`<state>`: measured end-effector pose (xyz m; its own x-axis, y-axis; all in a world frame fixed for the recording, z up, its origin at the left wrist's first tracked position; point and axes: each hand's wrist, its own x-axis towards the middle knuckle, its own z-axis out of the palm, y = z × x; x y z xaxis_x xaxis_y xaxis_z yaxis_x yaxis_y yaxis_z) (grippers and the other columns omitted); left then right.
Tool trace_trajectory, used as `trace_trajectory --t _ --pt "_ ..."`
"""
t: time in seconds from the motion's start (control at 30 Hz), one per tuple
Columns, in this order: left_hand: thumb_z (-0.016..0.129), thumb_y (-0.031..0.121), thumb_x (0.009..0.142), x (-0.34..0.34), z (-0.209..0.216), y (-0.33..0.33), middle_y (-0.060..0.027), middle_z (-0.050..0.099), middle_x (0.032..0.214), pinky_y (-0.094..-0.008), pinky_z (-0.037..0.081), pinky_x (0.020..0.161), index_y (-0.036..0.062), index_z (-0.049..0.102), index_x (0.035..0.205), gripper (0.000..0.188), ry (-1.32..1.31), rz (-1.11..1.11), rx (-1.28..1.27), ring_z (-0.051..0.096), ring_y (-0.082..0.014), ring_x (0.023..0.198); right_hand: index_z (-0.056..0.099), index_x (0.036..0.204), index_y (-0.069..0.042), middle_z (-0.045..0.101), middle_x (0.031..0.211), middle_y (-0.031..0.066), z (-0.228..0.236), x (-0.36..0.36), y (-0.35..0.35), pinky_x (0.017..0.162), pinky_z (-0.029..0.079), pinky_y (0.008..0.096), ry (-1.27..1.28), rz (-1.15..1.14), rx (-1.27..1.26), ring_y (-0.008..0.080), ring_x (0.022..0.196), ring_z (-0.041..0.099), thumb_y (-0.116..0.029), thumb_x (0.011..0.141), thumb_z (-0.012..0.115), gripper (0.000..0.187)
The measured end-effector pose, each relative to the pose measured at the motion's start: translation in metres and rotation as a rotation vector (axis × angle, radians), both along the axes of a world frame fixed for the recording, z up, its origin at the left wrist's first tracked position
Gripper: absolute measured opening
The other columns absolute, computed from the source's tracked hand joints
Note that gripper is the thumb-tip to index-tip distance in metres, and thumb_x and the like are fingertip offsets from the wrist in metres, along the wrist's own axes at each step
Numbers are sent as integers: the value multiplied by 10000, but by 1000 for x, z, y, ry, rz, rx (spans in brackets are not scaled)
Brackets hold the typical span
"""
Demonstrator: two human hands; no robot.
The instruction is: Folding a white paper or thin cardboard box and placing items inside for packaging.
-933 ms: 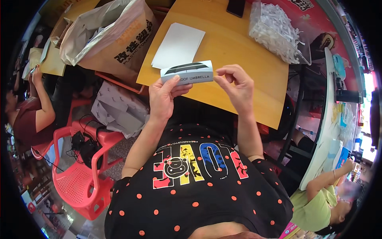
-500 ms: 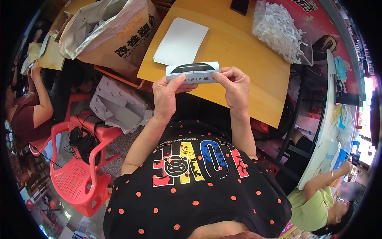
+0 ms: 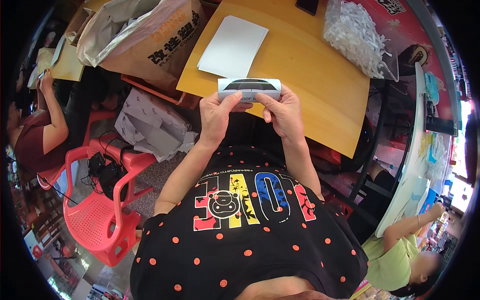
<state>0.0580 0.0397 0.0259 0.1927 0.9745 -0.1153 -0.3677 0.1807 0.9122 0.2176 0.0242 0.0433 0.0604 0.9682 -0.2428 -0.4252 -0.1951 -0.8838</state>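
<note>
I hold a pale printed paper, folded or curled into a narrow band with a dark umbrella picture on it, above the near edge of the wooden table. My left hand grips its left part, the thumb lying on the printed front and the fingers behind. My right hand grips its right part, its thumb and finger on the lower front face near the middle. Fingers cover part of the print. Beyond it, a stack of white paper sheets lies on the yellow wooden table, touched by neither hand.
A clear bin of shredded white paper stands at the table's far right, near a dark phone. Left are a large printed sack, a crumpled white bag and a red plastic chair holding black cables. People sit on both sides.
My right thumb has slid left from the paper's right end toward its middle, covering more of the print. The whole view has shifted slightly.
</note>
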Motion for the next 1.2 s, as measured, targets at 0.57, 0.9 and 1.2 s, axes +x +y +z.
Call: trace_trajectory --t 0.57,0.9,1.2 --pt "486 215 976 -9 -13 7 -157 682 936 -290 569 658 -57 595 1069 308 -122 -189 -196 699 -240 755 622 934 15 465 492 -33 -11 26 -3 340 284 201 13 76 -117 44 354 387 -201 957 533 235" --pt "719 156 838 -52 -24 12 -12 599 644 -174 351 407 5 663 731 193 152 -170 -269 506 -39 475 616 692 -14 451 611 -25 -29 38 -5 522 275 208 -346 188 100 36 569 378 -159 892 635 248" --pt "722 160 824 -119 50 69 23 526 545 -182 300 373 61 612 671 212 139 291 -53 453 -53 407 665 988 26 677 834 94 -14 36 3 556 383 189 -41 48 71 69 615 500 -215 984 489 298"
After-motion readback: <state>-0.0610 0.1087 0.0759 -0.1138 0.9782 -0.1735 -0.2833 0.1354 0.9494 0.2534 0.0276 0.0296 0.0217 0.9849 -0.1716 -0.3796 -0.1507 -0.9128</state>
